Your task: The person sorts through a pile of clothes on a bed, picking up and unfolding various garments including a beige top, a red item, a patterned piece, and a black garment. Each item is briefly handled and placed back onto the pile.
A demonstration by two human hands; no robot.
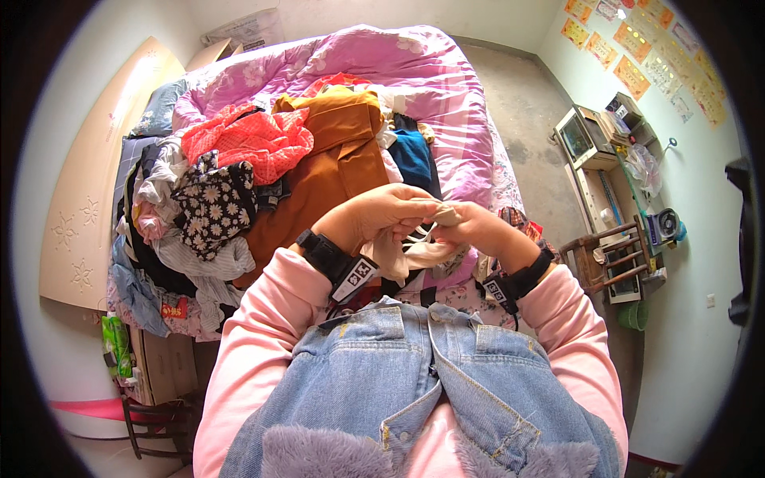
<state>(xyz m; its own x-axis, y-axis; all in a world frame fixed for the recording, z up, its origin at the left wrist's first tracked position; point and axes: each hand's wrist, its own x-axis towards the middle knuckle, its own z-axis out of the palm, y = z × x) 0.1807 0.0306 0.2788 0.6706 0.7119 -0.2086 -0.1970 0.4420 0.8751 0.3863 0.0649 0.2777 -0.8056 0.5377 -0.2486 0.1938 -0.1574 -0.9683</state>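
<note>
Both hands meet in front of my chest, over the near side of a bed. My left hand (pixel 391 210) pinches a beige cloth garment (pixel 388 254) whose lower part hangs beneath the fingers. My right hand (pixel 469 224) grips a bunched part of the same garment, close beside the left. Its exact kind cannot be told. Beyond the hands lies a brown garment (pixel 334 155), spread over the pile. A coral-red dotted garment (pixel 251 140) and a black daisy-print cloth (pixel 218 203) lie to its left. A teal garment (pixel 412 156) is to its right.
A pink-purple floral quilt (pixel 454 119) covers the bed's far and right parts. Striped and white clothes (pixel 203 263) heap at the left, near the pale headboard (pixel 89 197). A wooden chair (pixel 603 254) and a shelf unit (pixel 588 143) stand along the right wall.
</note>
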